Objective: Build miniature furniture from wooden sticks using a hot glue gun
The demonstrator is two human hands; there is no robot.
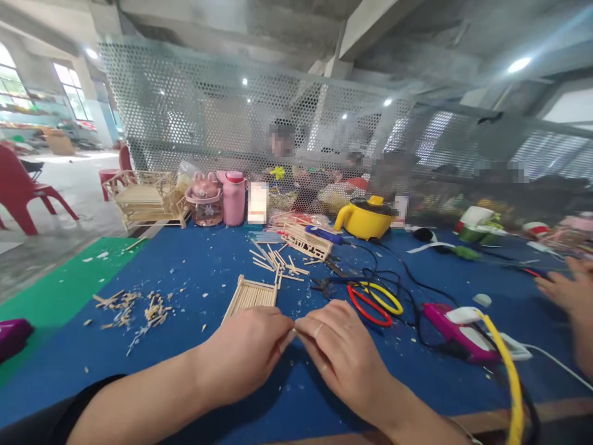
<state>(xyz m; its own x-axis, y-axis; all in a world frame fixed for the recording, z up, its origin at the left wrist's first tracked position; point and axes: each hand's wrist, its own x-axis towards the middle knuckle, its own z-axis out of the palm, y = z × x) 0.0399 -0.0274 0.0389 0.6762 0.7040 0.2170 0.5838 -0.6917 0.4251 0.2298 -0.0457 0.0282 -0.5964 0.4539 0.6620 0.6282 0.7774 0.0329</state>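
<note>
My left hand (245, 349) and my right hand (347, 361) meet at the fingertips above the blue table (185, 395). Both are closed in a pinch, and whatever lies between the fingers is too small and covered to make out. Just beyond my left hand, and partly hidden by it, lies a small panel of wooden sticks (252, 293) with a raised border. Loose wooden sticks (278, 262) are scattered behind it. Pliers (328, 285) and scissors with red and yellow handles (375, 303) lie beyond my right hand.
Short stick offcuts (155, 309) lie left. At the back stand a bamboo-like rack (148, 201), a pink bottle (234, 198) and a yellow pot (365, 219), before a perforated screen (199, 117). A blue-handled tool (324, 235), purple power strip (458, 330) and another person's hand (567, 287) are rightward.
</note>
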